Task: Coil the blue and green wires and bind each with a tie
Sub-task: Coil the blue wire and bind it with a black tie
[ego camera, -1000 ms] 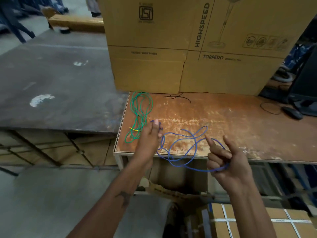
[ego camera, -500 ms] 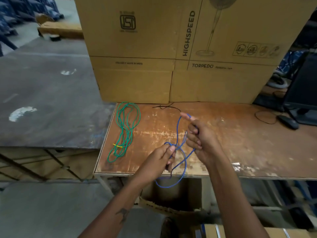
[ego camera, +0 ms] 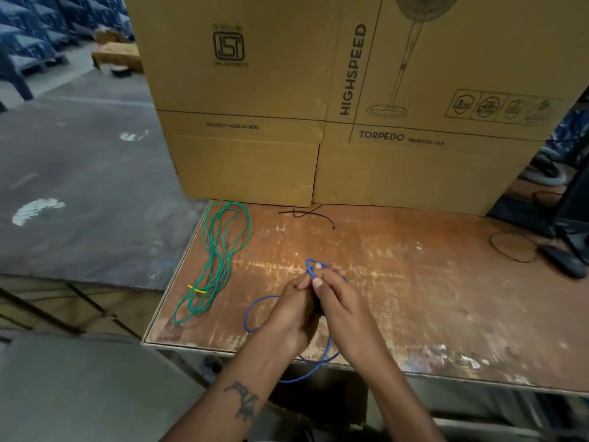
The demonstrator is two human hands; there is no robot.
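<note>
The green wire (ego camera: 220,253) lies coiled in long loops at the left end of the worn wooden table (ego camera: 414,282), bound by a yellow tie (ego camera: 197,290). My left hand (ego camera: 291,311) and my right hand (ego camera: 334,301) are pressed together over the table's front middle, both gripping the gathered blue wire (ego camera: 251,314). A small blue loop sticks out above my fingertips, and larger loops hang left of my left hand and below the table's front edge. A black tie (ego camera: 307,213) lies loose near the boxes.
Large cardboard fan boxes (ego camera: 318,100) stand along the back of the table. A dark mouse (ego camera: 562,264) with its thin cable and a monitor base (ego camera: 573,215) sit at the far right. A lower dark table (ego camera: 79,186) adjoins on the left.
My hands have come together, bunching the blue loops between them. The right hand dropped from its raised position toward the left hand, and the wire's spread has shrunk.
</note>
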